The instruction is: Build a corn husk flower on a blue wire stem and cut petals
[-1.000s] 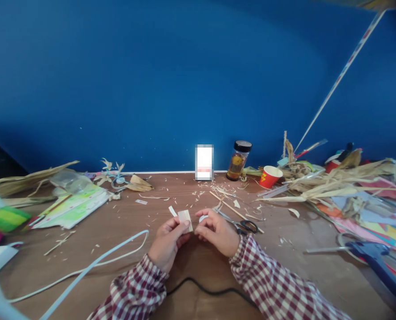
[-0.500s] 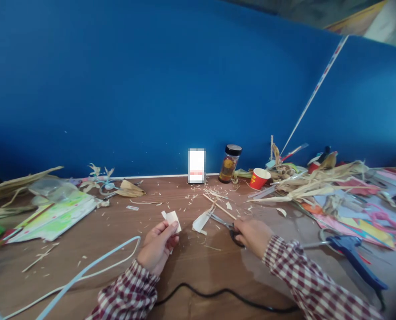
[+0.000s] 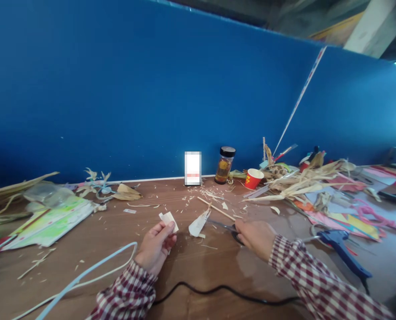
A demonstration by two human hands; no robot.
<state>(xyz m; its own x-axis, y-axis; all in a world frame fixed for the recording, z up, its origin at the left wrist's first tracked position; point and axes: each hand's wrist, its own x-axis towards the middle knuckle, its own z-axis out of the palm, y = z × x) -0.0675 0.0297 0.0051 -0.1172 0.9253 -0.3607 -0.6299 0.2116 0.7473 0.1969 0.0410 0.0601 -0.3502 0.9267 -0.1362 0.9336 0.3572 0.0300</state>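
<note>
My left hand (image 3: 156, 247) is closed on a small pale rectangular piece of husk (image 3: 169, 219), pinched between thumb and fingers above the brown table (image 3: 111, 235). My right hand (image 3: 255, 235) lies to the right with its fingers wrapped round the black handles of a pair of scissors (image 3: 225, 227), whose blades point left along the table. Between the two hands a white pointed scrap (image 3: 198, 224) lies on the table. Both sleeves are red-and-white check.
Dried husks and strips (image 3: 304, 183) pile at the right with coloured paper, a red paper cup (image 3: 253, 178) and a dark-lidded jar (image 3: 225, 165). A blue glue gun (image 3: 341, 247) lies right. A white cable (image 3: 84, 274) and black cord (image 3: 218, 291) cross the near edge. Green-yellow sheets (image 3: 47, 222) lie left.
My right hand left the pale piece, moved right and took hold of the scissors' handles. My left hand kept the piece. The view swung up and right.
</note>
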